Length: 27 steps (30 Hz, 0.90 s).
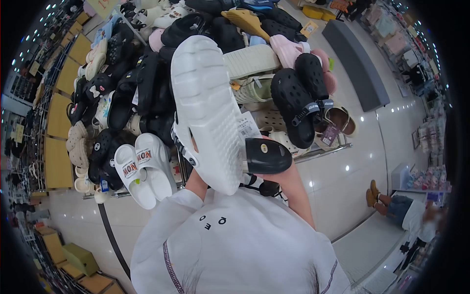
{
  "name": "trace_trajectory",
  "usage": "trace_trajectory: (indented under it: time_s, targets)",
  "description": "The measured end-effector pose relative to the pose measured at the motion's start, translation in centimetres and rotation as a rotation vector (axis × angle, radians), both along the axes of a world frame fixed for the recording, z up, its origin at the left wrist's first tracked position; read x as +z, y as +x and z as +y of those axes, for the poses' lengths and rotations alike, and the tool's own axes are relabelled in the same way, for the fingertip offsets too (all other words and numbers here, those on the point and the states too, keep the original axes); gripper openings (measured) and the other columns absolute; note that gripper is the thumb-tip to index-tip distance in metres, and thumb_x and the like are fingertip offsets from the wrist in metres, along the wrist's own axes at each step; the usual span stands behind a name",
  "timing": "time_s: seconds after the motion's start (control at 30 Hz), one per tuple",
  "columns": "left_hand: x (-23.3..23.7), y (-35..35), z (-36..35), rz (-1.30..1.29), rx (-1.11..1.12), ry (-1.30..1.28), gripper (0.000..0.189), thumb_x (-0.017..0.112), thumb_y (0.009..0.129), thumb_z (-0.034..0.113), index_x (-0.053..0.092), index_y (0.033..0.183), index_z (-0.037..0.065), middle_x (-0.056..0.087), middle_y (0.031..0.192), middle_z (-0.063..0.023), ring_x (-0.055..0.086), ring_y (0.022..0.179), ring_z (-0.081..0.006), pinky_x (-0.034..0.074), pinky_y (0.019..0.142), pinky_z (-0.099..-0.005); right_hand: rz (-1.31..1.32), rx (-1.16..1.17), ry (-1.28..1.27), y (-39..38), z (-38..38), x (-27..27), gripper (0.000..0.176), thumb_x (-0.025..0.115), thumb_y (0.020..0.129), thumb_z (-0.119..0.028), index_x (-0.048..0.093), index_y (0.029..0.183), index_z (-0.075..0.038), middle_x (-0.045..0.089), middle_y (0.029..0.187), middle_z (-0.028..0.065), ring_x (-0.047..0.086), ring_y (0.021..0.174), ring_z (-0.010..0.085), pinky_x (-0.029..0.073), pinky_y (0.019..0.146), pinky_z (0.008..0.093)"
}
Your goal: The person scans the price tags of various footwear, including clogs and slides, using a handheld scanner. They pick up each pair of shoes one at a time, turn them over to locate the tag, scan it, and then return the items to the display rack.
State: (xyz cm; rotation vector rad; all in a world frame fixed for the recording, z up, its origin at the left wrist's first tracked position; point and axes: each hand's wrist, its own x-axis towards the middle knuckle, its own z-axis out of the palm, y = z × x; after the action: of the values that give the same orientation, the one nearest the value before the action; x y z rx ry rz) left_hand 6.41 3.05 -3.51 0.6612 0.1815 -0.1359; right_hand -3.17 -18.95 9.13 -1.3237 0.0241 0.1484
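Observation:
My left hand [194,145] holds up a white clog [205,108], sole toward me. Most of that hand is hidden behind the shoe; only a bit of finger shows by the heel strap. A white paper tag [248,125] hangs at the clog's right side. My right hand [283,174] grips a black handheld scanner [267,156], which sits just right of the clog and below the tag, its head close to the shoe. Both forearms rise from my white top [235,245].
A display rack [318,153] ahead is packed with black clogs [293,105], white slides [144,169], pink and yellow shoes. A grey bench [355,63] stands at the right. Another person [396,208] crouches on the glossy floor at right. Shelves line the left.

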Motion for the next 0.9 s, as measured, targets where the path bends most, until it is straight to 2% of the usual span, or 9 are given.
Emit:
trace_trajectory:
  time_s: [0.07,0.17,0.2,0.23,0.3,0.4,0.63,0.83,0.9]
  targets:
    - [-0.5,0.2,0.1,0.010,-0.018,0.015,0.035,0.041,0.089,0.025,0.040,0.120,0.009,0.051,0.109,-0.0041,0.053,0.098,-0.0185,0.046,0.080,-0.0339,-0.006,-0.026,-0.026,0.1,-0.5,-0.1,0.074,0.078,0.052,-0.003,0.046,0.119,-0.003,0.055,0.110,0.0048,0.051,0.103,0.0139,0.040,0.090,0.0299]
    - [-1.0,0.7,-0.3,0.023,-0.052,0.030,0.035,0.041,0.089,0.025,0.040,0.120,0.009,0.051,0.109,-0.0040,0.053,0.098,-0.0186,0.046,0.080,-0.0339,0.147,-0.170,-0.090,0.2,-1.8,-0.3,0.068,0.077,0.051,0.000,0.050,0.113,-0.003,0.059,0.101,0.0041,0.056,0.091,0.0139,0.047,0.078,0.0292]
    - [-1.2,0.9,-0.6,0.026,-0.061,0.030,0.035,0.041,0.089,0.025,0.040,0.120,0.009,0.051,0.109,-0.0040,0.053,0.098,-0.0186,0.046,0.080,-0.0339,0.141,-0.171,-0.170,0.2,-2.3,-0.8,0.060,0.076,0.054,-0.001,0.052,0.109,-0.003,0.061,0.096,0.0045,0.057,0.085,0.0129,0.047,0.074,0.0277]
    - [-1.4,1.2,-0.9,0.029,-0.066,0.028,0.035,0.041,0.089,0.025,0.040,0.120,0.009,0.051,0.109,-0.0040,0.053,0.098,-0.0187,0.046,0.080,-0.0339,0.140,-0.176,-0.178,0.4,-2.4,-0.7,0.060,0.076,0.054,-0.001,0.052,0.109,-0.003,0.061,0.096,0.0045,0.057,0.085,0.0129,0.047,0.074,0.0277]
    - [-1.6,1.3,-1.4,0.037,-0.066,0.023,0.035,0.041,0.089,0.024,0.040,0.119,0.009,0.051,0.109,-0.0039,0.053,0.098,-0.0187,0.046,0.080,-0.0340,-0.018,-0.227,-0.323,0.7,-2.6,-0.5,0.065,0.076,0.052,-0.002,0.050,0.112,-0.003,0.059,0.102,0.0061,0.056,0.093,0.0155,0.043,0.085,0.0286]
    - [-2.2,0.8,-1.6,0.063,-0.057,0.027,0.034,0.041,0.089,0.024,0.040,0.119,0.008,0.051,0.109,-0.0039,0.053,0.098,-0.0188,0.046,0.080,-0.0340,-0.017,-0.312,-0.499,0.0,-3.6,-1.4,0.065,0.075,0.052,-0.001,0.049,0.112,-0.002,0.060,0.100,0.0068,0.056,0.093,0.0153,0.043,0.083,0.0279]
    - [-3.0,0.0,-1.8,0.113,-0.050,0.058,0.034,0.042,0.089,0.024,0.040,0.119,0.008,0.051,0.108,-0.0037,0.052,0.098,-0.0189,0.046,0.080,-0.0340,0.048,-0.341,-0.548,0.6,-3.5,1.1,0.060,0.071,0.054,0.003,0.050,0.109,0.000,0.061,0.097,0.0087,0.057,0.090,0.0148,0.044,0.080,0.0275]
    - [-2.9,-0.1,-1.7,0.126,-0.034,0.079,0.033,0.042,0.089,0.023,0.041,0.118,0.008,0.051,0.108,-0.0036,0.052,0.098,-0.0191,0.046,0.080,-0.0340,-0.065,-0.296,-0.684,1.9,-2.0,0.0,0.055,0.073,0.053,-0.001,0.052,0.104,0.000,0.062,0.091,0.0073,0.059,0.083,0.0131,0.045,0.076,0.0265]
    - [-2.0,0.1,-2.1,0.124,-0.039,0.086,0.033,0.042,0.089,0.023,0.041,0.118,0.008,0.051,0.108,-0.0036,0.052,0.098,-0.0191,0.046,0.080,-0.0340,-0.051,-0.322,-0.630,1.8,-2.6,-1.0,0.057,0.074,0.054,-0.005,0.051,0.106,0.000,0.061,0.094,0.0099,0.059,0.087,0.0154,0.044,0.078,0.0275]
